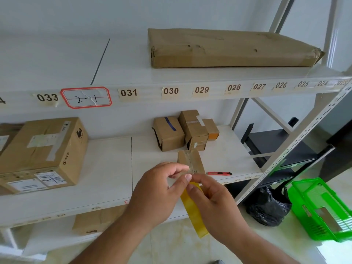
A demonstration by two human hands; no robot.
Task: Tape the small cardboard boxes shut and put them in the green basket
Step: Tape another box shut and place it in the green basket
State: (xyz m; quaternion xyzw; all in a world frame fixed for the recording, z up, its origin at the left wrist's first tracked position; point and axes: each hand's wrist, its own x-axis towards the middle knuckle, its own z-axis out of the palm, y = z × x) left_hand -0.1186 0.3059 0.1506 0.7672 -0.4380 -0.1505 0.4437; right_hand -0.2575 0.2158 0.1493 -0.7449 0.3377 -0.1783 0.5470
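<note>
Bare shelf (106,168) left of hands, box cluster (185,130) behind, cutter (219,173) right.

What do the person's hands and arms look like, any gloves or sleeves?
Both are bare: the left hand and the right hand wear no gloves, and no rings or watch show. The forearms are uncovered to the bottom edge of the head view, with no sleeve in sight.

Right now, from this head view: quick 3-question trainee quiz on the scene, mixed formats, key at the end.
1. True or false: the green basket sits on the shelf.
2. What lies right of the small box the hands are working at? A) red box cutter B) scissors C) marker
3. Fill in: both hands pinch a strip of yellow ____.

Key: 1 false, it is on the floor. 2 A, the box cutter. 3 tape; left hand, right hand.
</note>
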